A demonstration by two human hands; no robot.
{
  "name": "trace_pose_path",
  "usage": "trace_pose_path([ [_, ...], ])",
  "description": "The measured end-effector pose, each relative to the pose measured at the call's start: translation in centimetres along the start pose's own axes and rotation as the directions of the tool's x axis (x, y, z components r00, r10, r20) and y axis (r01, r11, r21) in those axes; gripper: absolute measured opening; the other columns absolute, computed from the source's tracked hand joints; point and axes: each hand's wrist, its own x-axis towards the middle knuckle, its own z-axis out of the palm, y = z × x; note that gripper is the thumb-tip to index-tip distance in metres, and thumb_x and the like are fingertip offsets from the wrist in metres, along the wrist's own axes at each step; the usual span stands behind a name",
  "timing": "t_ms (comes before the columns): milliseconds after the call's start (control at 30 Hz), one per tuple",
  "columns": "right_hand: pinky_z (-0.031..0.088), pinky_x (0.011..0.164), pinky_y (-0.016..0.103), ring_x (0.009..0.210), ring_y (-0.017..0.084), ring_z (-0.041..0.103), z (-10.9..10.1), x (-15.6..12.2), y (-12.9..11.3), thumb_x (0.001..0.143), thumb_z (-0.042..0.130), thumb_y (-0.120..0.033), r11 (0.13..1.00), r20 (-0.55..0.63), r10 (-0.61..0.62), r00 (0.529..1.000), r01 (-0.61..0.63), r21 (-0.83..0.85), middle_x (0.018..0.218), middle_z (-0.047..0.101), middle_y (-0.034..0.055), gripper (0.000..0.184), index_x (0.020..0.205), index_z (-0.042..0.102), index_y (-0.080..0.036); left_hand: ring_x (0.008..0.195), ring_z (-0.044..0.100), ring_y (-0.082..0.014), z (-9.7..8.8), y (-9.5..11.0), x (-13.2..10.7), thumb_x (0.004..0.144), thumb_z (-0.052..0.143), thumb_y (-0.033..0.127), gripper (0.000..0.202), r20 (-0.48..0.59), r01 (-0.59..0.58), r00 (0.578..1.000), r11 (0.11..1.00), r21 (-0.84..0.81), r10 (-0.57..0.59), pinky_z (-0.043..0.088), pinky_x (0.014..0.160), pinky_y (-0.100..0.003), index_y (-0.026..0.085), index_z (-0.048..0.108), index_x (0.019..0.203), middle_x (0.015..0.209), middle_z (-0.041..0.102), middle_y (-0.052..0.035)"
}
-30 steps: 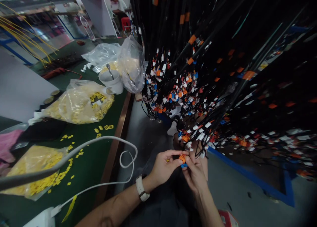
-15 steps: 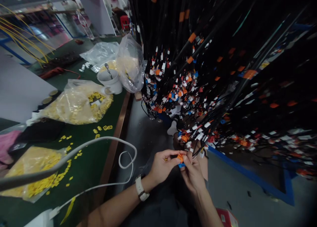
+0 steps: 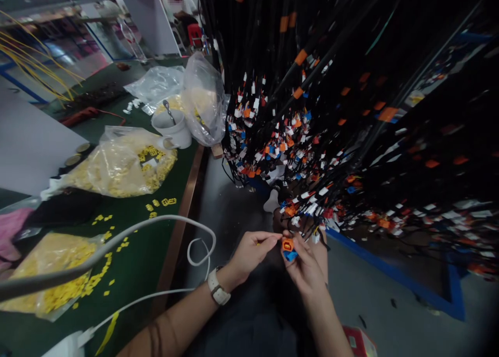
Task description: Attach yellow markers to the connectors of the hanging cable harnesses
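Observation:
My right hand (image 3: 306,266) grips an orange plug connector (image 3: 287,245) and a blue connector (image 3: 290,255) just below it. The orange one's open face points toward me, with yellow showing inside it. Just left of them, my left hand (image 3: 251,253) is closed in a pinch, its fingertips close to the orange connector. A bit of a small yellow piece (image 3: 259,244) shows among its fingers. Whatever lies between the fingertips is too small to make out. Above the hands hang dense black cable bundles (image 3: 273,50) ending in white, orange and blue connectors (image 3: 312,203).
On the green table (image 3: 156,242) at left lie plastic bags of yellow pieces (image 3: 113,164), loose yellow pieces and a white mug (image 3: 173,128) with a spoon. A grey cable (image 3: 156,219) arches across. A blue frame (image 3: 397,274) stands at right. A person (image 3: 183,6) sits far back.
My left hand has drawn slightly left, away from the connectors. The orange connector has turned, so its open face with yellow inside now shows. My right hand keeps its hold.

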Motion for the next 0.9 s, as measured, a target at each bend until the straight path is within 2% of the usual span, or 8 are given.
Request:
trace_pose_path([
  [133,0.054,0.066,0.017,0.075,0.011,0.065,-0.2,0.4,-0.3,0.052,0.086,-0.019,0.999,-0.025,0.001,1.0,0.0,0.049,0.079,0.069,-0.001,0.027,0.065,0.062,-0.021,0.048,0.028,-0.0065,-0.2,-0.5,0.2,0.071,0.067,0.042,0.041,-0.042,-0.075,0.996,0.989,0.126,0.08,0.022,0.047,-0.021,0.012,0.072,0.098,0.051,0.046,0.0026],
  [300,0.056,0.062,0.02,0.073,0.014,0.066,0.0,0.2,0.1,0.056,0.083,-0.021,1.0,-0.007,-0.011,1.0,0.011,-0.002,0.082,0.07,0.0009,0.024,0.07,0.065,-0.021,0.049,0.025,-0.0073,0.0,-1.1,-0.2,0.07,0.07,0.035,0.045,-0.038,-0.216,0.968,0.906,0.365,0.246,0.022,0.05,-0.021,0.019,0.067,0.111,0.049,0.032,0.0074],
  [433,0.057,0.067,0.025,0.081,0.018,0.066,0.5,-0.2,0.2,0.059,0.082,-0.023,0.996,0.018,-0.048,0.999,0.049,-0.069,0.09,0.071,0.0019,0.024,0.079,0.068,-0.023,0.048,0.026,-0.0073,0.1,-1.0,-0.5,0.075,0.064,0.032,0.03,-0.044,-0.252,0.953,0.862,0.44,0.301,0.022,0.05,-0.022,0.02,0.072,0.101,0.048,0.035,0.0062],
  [567,0.056,0.065,0.029,0.078,0.019,0.067,0.6,-0.5,-0.4,0.063,0.08,-0.031,0.981,0.059,0.004,0.998,0.008,-0.196,0.088,0.071,0.0032,0.033,0.092,0.069,-0.024,0.049,0.031,-0.0078,-0.2,-0.9,0.1,0.074,0.064,0.032,0.029,-0.131,-0.213,0.954,0.921,0.327,0.268,0.026,0.051,-0.021,0.017,0.071,0.098,0.051,0.04,0.0046],
  [667,0.055,0.058,0.026,0.067,0.016,0.066,0.4,-0.6,-1.1,0.067,0.076,-0.039,0.932,0.067,0.075,0.995,-0.046,-0.359,0.077,0.07,0.0045,0.028,0.086,0.07,-0.019,0.05,0.031,-0.0069,-0.4,-0.9,0.7,0.072,0.066,0.035,0.034,-0.195,-0.125,0.969,0.98,0.155,0.154,0.026,0.05,-0.021,0.013,0.069,0.098,0.054,0.042,0.0041],
  [733,0.053,0.052,0.022,0.059,0.014,0.064,0.2,-0.6,-1.7,0.07,0.072,-0.043,0.879,0.067,0.095,0.993,-0.052,-0.474,0.071,0.069,0.0054,0.03,0.081,0.07,-0.016,0.048,0.028,-0.0052,-0.5,-0.8,0.8,0.07,0.068,0.038,0.04,-0.176,-0.048,0.983,0.999,0.026,0.052,0.022,0.047,-0.02,0.012,0.067,0.101,0.056,0.043,0.0046],
  [800,0.048,0.045,0.019,0.052,0.011,0.06,0.1,-0.7,-2.0,0.073,0.068,-0.047,0.843,0.071,0.097,0.993,-0.045,-0.535,0.068,0.068,0.0057,0.033,0.081,0.07,-0.015,0.045,0.023,-0.0034,-0.5,-0.7,0.8,0.07,0.069,0.041,0.046,-0.106,0.03,0.994,0.996,-0.079,-0.038,0.017,0.044,-0.02,0.012,0.064,0.105,0.055,0.04,0.0064],
  [900,0.037,0.037,0.015,0.045,0.007,0.053,-0.1,-0.8,-2.3,0.075,0.065,-0.05,0.863,0.099,0.095,0.991,-0.032,-0.504,0.068,0.068,0.0058,0.035,0.083,0.069,-0.015,0.042,0.02,-0.0021,-0.7,-0.7,0.7,0.072,0.068,0.04,0.045,-0.04,0.096,0.994,0.98,-0.174,-0.104,0.012,0.041,-0.018,0.014,0.06,0.108,0.054,0.034,0.0089],
])
